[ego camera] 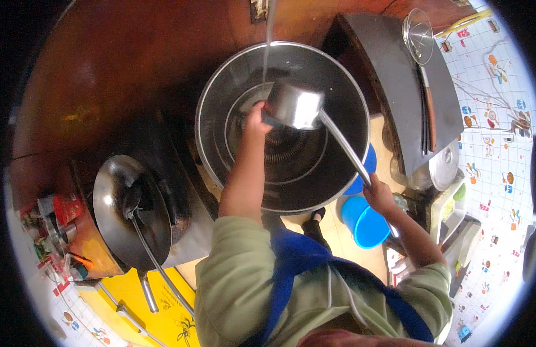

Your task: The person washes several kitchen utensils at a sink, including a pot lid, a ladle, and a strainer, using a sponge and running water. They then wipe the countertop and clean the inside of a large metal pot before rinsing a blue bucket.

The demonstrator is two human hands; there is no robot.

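Observation:
A large round metal pot (346, 173) stands before me, with a ringed bottom and what looks like a little water in it. Over its mouth is a long-handled metal dipper (296, 106), tilted with its shiny outside towards me. My right hand (379, 195) grips the dipper's handle beyond the pot's right rim. At the left edge of the bowl, my left hand (256, 120) grasps the dipper near its rim. A dark patch there is too unclear to name, and part of the fingers is hidden. A thin stream of water (268, 47) falls into the pot from above.
On the left, a wok (112, 208) holds a long-handled ladle (153, 256) on the stove. A blue bucket (370, 223) stands on the floor at the right. A wire strainer (419, 39) lies on a dark counter (380, 65). Containers crowd the far left.

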